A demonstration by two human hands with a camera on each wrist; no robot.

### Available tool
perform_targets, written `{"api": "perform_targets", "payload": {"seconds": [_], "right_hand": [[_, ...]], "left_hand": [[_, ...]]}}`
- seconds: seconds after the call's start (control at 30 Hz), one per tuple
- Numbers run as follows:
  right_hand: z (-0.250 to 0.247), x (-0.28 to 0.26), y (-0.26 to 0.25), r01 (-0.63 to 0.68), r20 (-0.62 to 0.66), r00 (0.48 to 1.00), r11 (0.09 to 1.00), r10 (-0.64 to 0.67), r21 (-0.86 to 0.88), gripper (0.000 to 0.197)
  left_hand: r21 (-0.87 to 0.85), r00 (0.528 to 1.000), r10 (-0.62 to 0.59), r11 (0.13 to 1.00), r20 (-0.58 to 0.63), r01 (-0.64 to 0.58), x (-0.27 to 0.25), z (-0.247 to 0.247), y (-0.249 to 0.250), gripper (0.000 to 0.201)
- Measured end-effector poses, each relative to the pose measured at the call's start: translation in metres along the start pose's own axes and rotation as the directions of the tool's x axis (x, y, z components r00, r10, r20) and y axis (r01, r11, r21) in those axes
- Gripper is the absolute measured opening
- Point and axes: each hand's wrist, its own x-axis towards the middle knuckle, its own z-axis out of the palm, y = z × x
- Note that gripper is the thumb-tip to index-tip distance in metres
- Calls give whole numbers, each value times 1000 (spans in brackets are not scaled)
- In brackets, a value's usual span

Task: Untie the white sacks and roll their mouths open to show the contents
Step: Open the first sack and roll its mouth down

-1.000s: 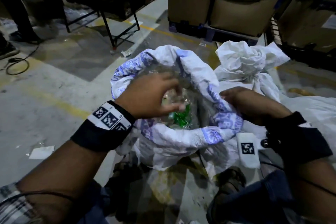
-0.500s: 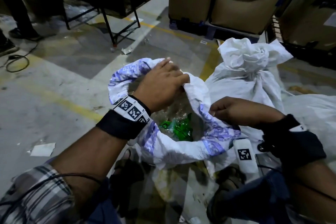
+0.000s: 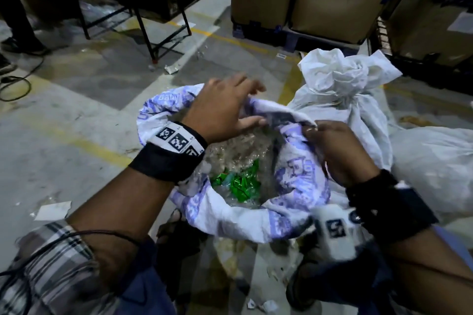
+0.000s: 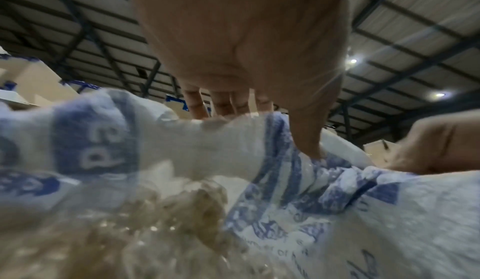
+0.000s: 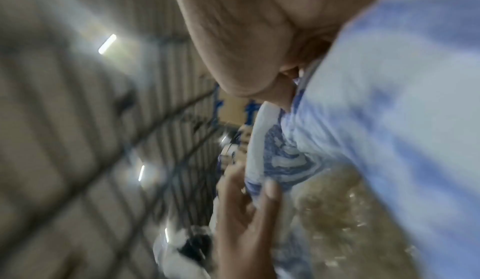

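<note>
Right hand (image 3: 340, 151) fingertips seem tucked behind sack (image 3: 230, 222) rim; 2 wrist cams blurry.

Head view looks down; both wrist views look upward from close, sharing the open sack (image 3: 230, 222).

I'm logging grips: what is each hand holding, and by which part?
Both hold the open sack by its rim: the left hand at the far edge, thumb inside; the right hand pinches the right side.
</note>
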Motion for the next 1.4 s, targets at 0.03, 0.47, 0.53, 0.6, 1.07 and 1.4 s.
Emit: {"api": "perform_targets", "payload": {"seconds": [0.03, 0.47, 0.53, 0.6, 1.07, 1.4], "right_hand": [[-7, 3, 0, -182, 121, 981, 940, 152, 287, 26], [-10, 7, 1, 129, -190, 932, 770, -310, -624, 34], [-2, -9, -2, 375, -50, 782, 533, -621, -759, 40], [15, -20, -2, 460, 76, 759, 450, -647, -765, 32], [-2, 24, 13, -224, 140, 965, 974, 224, -12, 20], [11, 27, 22, -298, 108, 951, 952, 289, 72, 25]], "left_hand": [[36, 1000, -5, 999, 1, 5, -1, -1, -6, 60], [2, 942, -321, 947, 95, 323, -3, 6, -24, 45], [15, 916, -395, 918, 70, 395, -1, 9, -15, 49], [8, 886, -451, 892, 107, 452, 1, 10, -5, 55], [103, 990, -12, 995, 140, -2, -8, -5, -3, 52], [-237, 878, -405, 854, 255, 463, 0, 11, -8, 49]]}}
